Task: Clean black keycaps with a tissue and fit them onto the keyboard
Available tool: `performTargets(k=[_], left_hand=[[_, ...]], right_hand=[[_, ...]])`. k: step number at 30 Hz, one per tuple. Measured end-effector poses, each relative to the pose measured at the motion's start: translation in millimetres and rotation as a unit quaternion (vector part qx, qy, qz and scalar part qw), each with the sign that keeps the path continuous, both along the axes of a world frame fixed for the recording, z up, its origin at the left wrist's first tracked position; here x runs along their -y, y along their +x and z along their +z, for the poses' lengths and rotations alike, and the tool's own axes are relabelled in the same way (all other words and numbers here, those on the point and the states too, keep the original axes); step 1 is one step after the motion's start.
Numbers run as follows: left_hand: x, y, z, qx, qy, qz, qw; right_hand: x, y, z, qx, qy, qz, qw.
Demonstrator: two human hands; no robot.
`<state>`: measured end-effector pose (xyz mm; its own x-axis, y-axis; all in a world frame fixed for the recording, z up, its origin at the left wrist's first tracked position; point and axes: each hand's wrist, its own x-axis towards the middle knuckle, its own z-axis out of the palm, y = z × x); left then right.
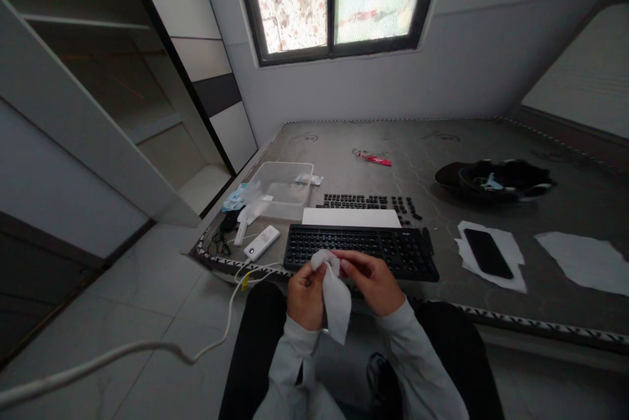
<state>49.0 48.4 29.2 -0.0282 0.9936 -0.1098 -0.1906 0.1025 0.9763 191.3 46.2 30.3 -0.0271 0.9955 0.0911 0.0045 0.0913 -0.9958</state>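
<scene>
Both hands meet over the front edge of the mattress, at a white tissue (337, 302). My left hand (305, 295) is closed around its gathered upper part, and a loose end hangs down between the wrists. With thumb and fingertips, my right hand (376, 281) pinches the tissue's bunched top from the other side. Whether anything is wrapped inside cannot be seen. Just beyond the hands lies a black keyboard (407, 251) with its keycaps off over much of its face. Behind it are a white strip (351, 217) and rows of loose black keycaps (354, 201).
Left of the keyboard are a white power strip (262, 243) with cables and a clear plastic box (282, 187). On the right, a phone (487, 253) rests on tissue, near another tissue sheet (584, 261) and a black cap (496, 181). A red packet (374, 158) lies farther back.
</scene>
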Motion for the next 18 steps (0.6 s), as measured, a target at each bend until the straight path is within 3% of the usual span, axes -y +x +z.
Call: performTargets(k=[8, 18], left_hand=[[2, 1, -3.6, -0.015, 0.026, -0.001, 1.000], [3, 0, 5.5, -0.055, 0.030, 0.045, 0.997]], right_hand=[[0, -6, -2, -0.039, -0.013, 0.020, 0.999], [2, -13, -2, 0.014, 0.012, -0.008, 1.000]])
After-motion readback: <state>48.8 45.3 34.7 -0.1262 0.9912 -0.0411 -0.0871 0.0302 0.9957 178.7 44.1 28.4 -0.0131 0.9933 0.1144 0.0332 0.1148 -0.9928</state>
